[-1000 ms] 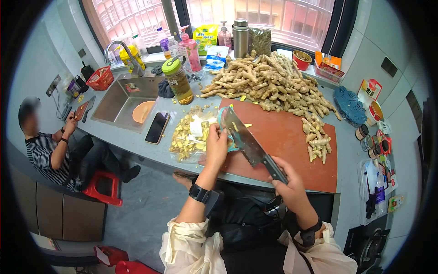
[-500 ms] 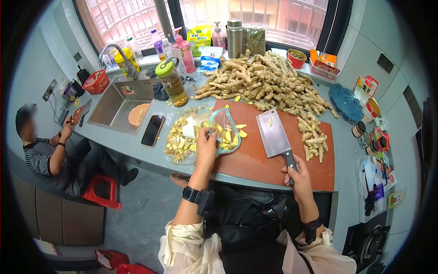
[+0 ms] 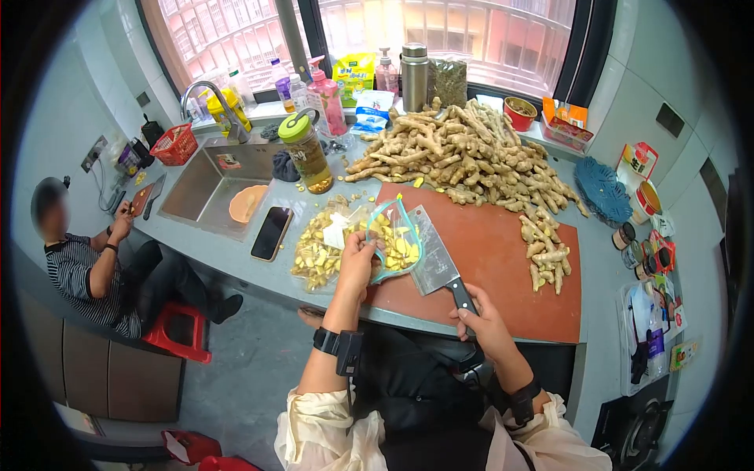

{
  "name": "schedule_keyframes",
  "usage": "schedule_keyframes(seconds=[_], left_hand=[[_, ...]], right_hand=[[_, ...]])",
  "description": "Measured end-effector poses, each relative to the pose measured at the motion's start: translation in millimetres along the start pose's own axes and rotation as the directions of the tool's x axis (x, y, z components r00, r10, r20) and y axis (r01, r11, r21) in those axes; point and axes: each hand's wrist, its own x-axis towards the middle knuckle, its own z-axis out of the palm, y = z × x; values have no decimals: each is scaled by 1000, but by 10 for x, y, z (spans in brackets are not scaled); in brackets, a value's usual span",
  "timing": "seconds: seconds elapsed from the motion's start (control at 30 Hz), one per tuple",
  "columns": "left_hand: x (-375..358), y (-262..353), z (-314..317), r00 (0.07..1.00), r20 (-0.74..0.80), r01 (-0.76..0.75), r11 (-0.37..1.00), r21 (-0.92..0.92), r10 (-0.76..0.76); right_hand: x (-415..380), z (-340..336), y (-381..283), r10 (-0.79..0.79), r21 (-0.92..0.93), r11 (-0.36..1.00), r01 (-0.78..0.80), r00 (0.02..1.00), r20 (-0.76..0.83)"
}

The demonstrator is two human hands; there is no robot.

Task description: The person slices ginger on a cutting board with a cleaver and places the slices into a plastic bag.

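My left hand point(image 3: 358, 261) pinches the rim of a clear zip bag point(image 3: 395, 250) with a blue-green edge, which holds cut yellow ginger pieces. In my right hand point(image 3: 481, 315) is the black handle of a cleaver point(image 3: 438, 259); its blade lies against the bag's open side, low over the red-brown cutting board point(image 3: 487, 267). Left of the bag, more ginger pieces point(image 3: 314, 255) lie on clear plastic. A large heap of whole ginger point(image 3: 463, 153) covers the back of the board, and a smaller pile point(image 3: 547, 255) rests on its right part.
A phone point(image 3: 272, 234), a green-lidded bottle point(image 3: 306, 157) and a sink point(image 3: 212, 184) are to the left. Jars point(image 3: 623, 235) and a blue dish point(image 3: 603, 191) stand right. A seated person point(image 3: 94, 271) holds something small at far left.
The cleaver has moved left, from the middle of the board to the bag's edge. Loose pieces beside the bag are no longer visible on the board. The view has shifted slightly.
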Motion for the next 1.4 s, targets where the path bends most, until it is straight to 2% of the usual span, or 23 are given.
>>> schedule_keyframes(seconds=[0.07,0.23,0.4,0.5,0.53,0.6,0.77,0.8,0.9,0.93,1.0,1.07,1.17,1.2,1.27,1.4], left_hand=[[-14,15,-23,999,18,48,999,-24,-47],[-18,23,-27,999,18,48,998,-31,-47],[76,-99,-116,998,47,46,993,-110,-41],[44,-66,-99,997,61,47,996,-82,-42],[4,-24,-60,998,39,44,991,-123,-39],[-42,21,-22,999,18,41,986,-164,-39],[-18,-54,-52,997,63,-22,987,-161,32],[-39,-53,-44,998,51,-26,987,-161,34],[-78,-31,20,998,4,-58,988,-143,59],[-102,-10,1,999,14,-41,995,-90,42],[-133,21,50,999,18,-47,992,-118,50],[-196,78,100,999,13,-40,984,-175,43],[-259,170,135,994,61,-83,993,-86,88],[-244,159,141,994,52,-87,992,-88,91],[-203,113,151,991,71,-105,989,-103,112],[-160,80,243,989,73,-121,989,-87,127]], right_hand=[[15,-6,-16,7,22,1000,-7,1000,1],[27,-86,-69,16,95,995,-18,1000,24],[-39,-213,-68,123,371,918,-137,990,62],[-108,-277,-92,129,468,873,-137,990,49],[-133,-297,-112,130,467,873,-137,990,47],[-185,-337,-162,73,461,885,-65,997,1],[-282,-325,-393,-34,351,933,72,993,-114],[-298,-300,-432,-32,351,934,66,994,-103],[-287,-149,-569,-108,168,978,126,988,-112],[-266,-69,-559,-101,170,979,117,990,-95],[-218,108,-543,-174,-36,984,172,982,-70],[-182,278,-548,-195,-84,978,192,980,-34],[-107,330,-402,-419,-363,840,403,907,37],[-132,355,-424,-419,-362,839,406,907,47],[-234,402,-518,-277,-187,946,264,960,-46],[-322,336,-536,-246,-201,951,233,969,-39]])
